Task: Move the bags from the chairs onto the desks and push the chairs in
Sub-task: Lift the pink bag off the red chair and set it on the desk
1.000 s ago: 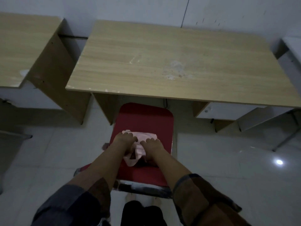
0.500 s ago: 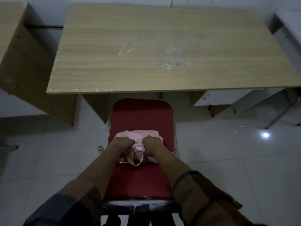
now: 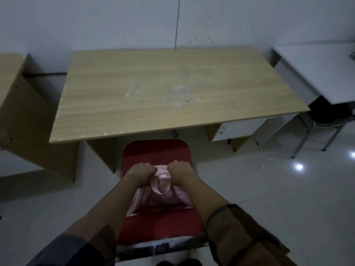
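A pink bag point(image 3: 165, 196) hangs over the red seat of a chair point(image 3: 153, 154) that stands just in front of a light wooden desk point(image 3: 172, 93). My left hand point(image 3: 141, 172) and my right hand point(image 3: 179, 169) each grip the bag's top edge, fists side by side, and the bag's body droops below them. A strap loop dangles between my wrists. The chair's metal back rail shows at the bottom of the view. The desk top bears only pale scuff marks.
A second wooden desk point(image 3: 11, 89) stands at the left, close to the first. A white desk point(image 3: 315, 73) with metal legs stands at the right, something dark beneath it. The floor point(image 3: 269, 189) is glossy white tile; a grey wall runs behind the desks.
Both hands have closed on the bag's top and raised it off the seat, so it now hangs below my fists. The view has tilted up to take in the wall.
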